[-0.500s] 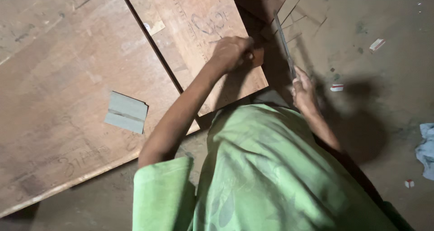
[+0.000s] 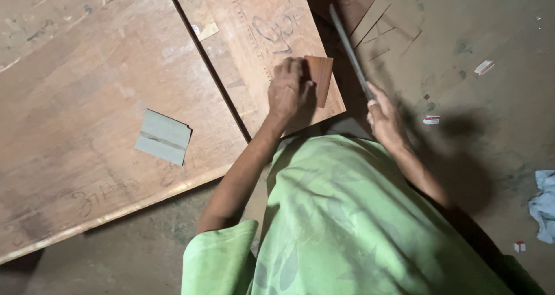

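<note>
My left hand presses a small reddish-brown rectangular wood piece flat on a plywood board, near the board's right corner. My right hand grips one end of a long thin metal ruler, which slants up and away over the floor just right of the board. A green shirt fills the lower middle of the view.
A large plywood sheet lies to the left, with a folded grey sandpaper piece on it. Cut wood offcuts lie on the floor at top right. Small white scraps and a pale blue cloth sit on the concrete floor.
My left hand has slid down toward me and flattened over the small wood piece, which now shows fully. The ruler in my right hand has tilted further left.
</note>
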